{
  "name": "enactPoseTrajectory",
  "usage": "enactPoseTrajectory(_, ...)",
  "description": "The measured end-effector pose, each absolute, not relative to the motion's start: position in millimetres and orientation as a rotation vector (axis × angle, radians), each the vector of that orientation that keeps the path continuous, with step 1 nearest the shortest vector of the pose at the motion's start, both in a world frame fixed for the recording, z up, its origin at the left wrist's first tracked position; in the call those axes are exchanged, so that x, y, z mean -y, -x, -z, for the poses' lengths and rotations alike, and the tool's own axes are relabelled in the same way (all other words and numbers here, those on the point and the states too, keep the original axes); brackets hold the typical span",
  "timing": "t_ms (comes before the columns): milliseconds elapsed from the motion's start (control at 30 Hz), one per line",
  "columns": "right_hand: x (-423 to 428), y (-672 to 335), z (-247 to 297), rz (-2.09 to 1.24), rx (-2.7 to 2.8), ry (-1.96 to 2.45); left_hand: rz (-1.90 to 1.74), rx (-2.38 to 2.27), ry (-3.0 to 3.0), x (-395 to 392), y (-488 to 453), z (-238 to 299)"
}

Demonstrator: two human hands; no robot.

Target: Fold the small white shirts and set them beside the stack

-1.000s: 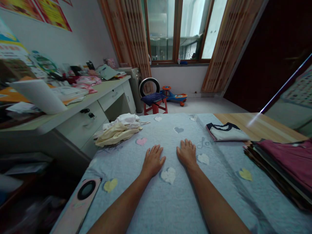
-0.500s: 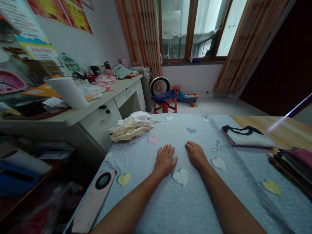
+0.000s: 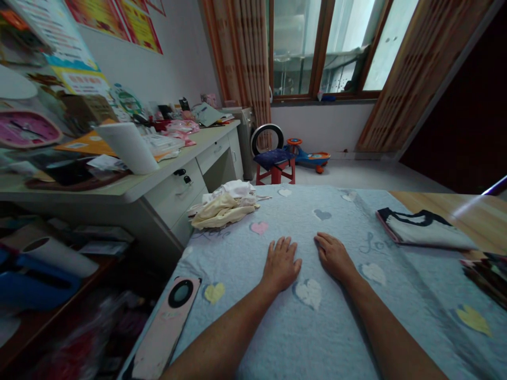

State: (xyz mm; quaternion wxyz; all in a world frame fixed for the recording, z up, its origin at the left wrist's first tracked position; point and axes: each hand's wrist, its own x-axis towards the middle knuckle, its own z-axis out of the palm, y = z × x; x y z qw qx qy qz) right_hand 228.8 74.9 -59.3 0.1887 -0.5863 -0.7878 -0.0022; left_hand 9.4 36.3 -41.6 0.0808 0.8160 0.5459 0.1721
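Both of my hands rest palm down on a light blue blanket (image 3: 285, 332) patterned with hearts. My left hand (image 3: 281, 265) lies flat with its fingers a little spread, holding nothing. To its right, my right hand (image 3: 335, 256) lies with fingers stretched forward and close together, also without anything in it. A pale pink phone (image 3: 168, 324) with a round dark camera ring is at the blanket's left edge. Beyond my left hand sits a crumpled heap of cream and white clothes (image 3: 225, 206). A folded white shirt with a dark collar (image 3: 428, 229) lies on the right.
A stack of dark folded clothes (image 3: 489, 274) is at the right edge. Along the left wall stands a cluttered desk (image 3: 134, 187) with a paper roll (image 3: 129, 148). Past the blanket are a red stool (image 3: 276, 174) and a blue ride-on toy (image 3: 307, 155).
The view has turned slightly left, so everything sits further right in the picture. Both hands stay resting on the blanket in nearly the same pose.
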Motion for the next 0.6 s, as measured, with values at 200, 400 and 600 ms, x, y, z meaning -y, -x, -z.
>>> enactPoseTrajectory(200, -75.9, -230.3, 62.4, -0.009, 2.203, 1.652, -0.643, -1.511, -2.293, -50.2, 9.2, 33.1)
enactPoseTrajectory(400, -75.4, -229.9, 62.4, -0.024, 2.192, 1.67, -0.732, -2.05, -2.179, -103.8, 88.5, -15.8)
enactPoseTrajectory(600, -75.5, -229.3, 62.4, -0.012, 2.187, 1.675, -0.561, -2.64, -1.941, -141.7, 166.7, -44.5)
